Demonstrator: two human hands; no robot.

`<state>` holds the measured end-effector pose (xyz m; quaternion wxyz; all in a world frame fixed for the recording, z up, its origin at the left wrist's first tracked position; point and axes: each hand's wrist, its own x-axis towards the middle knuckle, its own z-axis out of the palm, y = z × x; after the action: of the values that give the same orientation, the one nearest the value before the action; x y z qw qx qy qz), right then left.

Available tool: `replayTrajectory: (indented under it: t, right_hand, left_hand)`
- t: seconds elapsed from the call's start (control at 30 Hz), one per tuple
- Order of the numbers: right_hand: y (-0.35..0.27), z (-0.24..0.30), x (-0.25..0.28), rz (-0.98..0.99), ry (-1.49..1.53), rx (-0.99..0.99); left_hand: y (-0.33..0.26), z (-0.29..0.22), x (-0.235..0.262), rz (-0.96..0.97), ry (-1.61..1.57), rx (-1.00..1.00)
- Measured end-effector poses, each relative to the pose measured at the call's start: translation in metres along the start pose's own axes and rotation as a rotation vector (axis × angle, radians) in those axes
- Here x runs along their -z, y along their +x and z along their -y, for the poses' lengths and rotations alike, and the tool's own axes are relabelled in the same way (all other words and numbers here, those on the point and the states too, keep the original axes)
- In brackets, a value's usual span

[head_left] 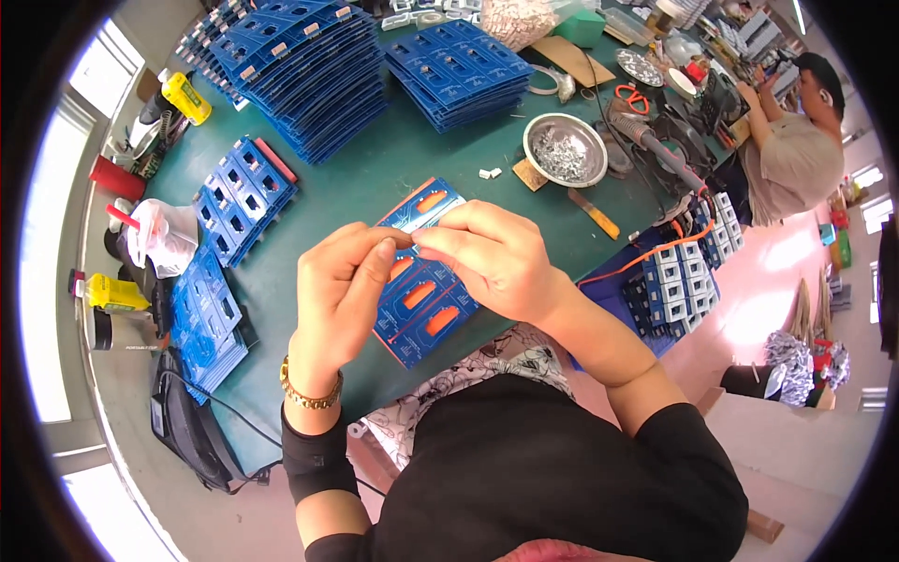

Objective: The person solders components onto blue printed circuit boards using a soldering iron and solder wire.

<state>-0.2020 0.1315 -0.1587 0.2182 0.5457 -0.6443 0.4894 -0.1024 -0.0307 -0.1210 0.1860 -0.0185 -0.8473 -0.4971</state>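
A blue circuit board panel (421, 298) lies on the bench in front of me, with orange showing through its cutouts. Above it my left hand (328, 290) and my right hand (506, 258) meet, thumbs and fingertips pinched close together. Whatever is between the fingers is too small and too covered to name. Part of the panel is hidden under both hands. Two small white parts (490, 173) lie just beyond the panel.
Tall stacks of blue panels (309, 84) stand at the back. A metal bowl (565, 150) of small silvery parts, a yellow-handled tool (595, 215) and orange scissors (632, 98) are to the right. A lidded cup (164, 234) stands left. Another person (796, 140) sits far right.
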Motion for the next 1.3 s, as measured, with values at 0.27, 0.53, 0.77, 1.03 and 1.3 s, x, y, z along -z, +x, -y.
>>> replayTrajectory:
  t: [0.27, 0.53, 0.77, 1.03, 1.3]
  right_hand:
    - [0.016, -0.017, 0.047, 0.322, -0.211, 0.285]
    - [0.060, -0.120, 0.075, -0.386, 0.136, -0.450]
    - [0.080, -0.255, 0.056, -0.243, 0.141, -0.787]
    - [0.067, -0.304, 0.025, -0.428, 0.334, -1.068]
    - [0.069, -0.297, 0.022, -0.273, 0.193, -1.108]
  left_hand:
    - [-0.015, 0.006, -0.015, -0.008, 0.113, -0.106]
    - [0.006, 0.032, 0.017, 0.224, 0.251, -0.159]
    - [0.127, 0.072, -0.027, 0.079, -0.531, 0.489]
    - [0.210, 0.123, -0.094, -0.301, -0.793, 0.707]
    - [0.222, 0.121, -0.112, -0.482, -0.752, 0.641]
